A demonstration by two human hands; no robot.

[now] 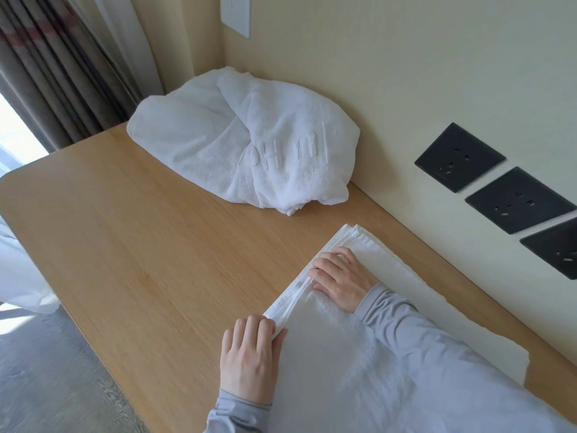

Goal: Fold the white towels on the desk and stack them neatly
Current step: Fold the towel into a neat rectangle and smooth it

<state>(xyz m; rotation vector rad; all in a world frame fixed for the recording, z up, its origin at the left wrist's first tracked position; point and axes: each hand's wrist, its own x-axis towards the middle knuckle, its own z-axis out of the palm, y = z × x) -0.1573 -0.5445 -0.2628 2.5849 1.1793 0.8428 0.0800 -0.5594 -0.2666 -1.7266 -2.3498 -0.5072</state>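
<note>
Partly hidden, the folded white towel [337,354] runs off the bottom of the frame under a grey sleeve [415,329], and embossed letters on the crumpled towel [237,142] behind it are too faint to read. At the folded towel's layered left edge, the left hand [249,354] pinches the near end between curled fingers and thumb; farther along, the right hand [340,279] curls its fingertips onto the same edge. Both towels lie on a light wooden desk [125,239], with curtains [46,64] at left and black wall sockets [459,157] at right, the last one cut off.
</note>
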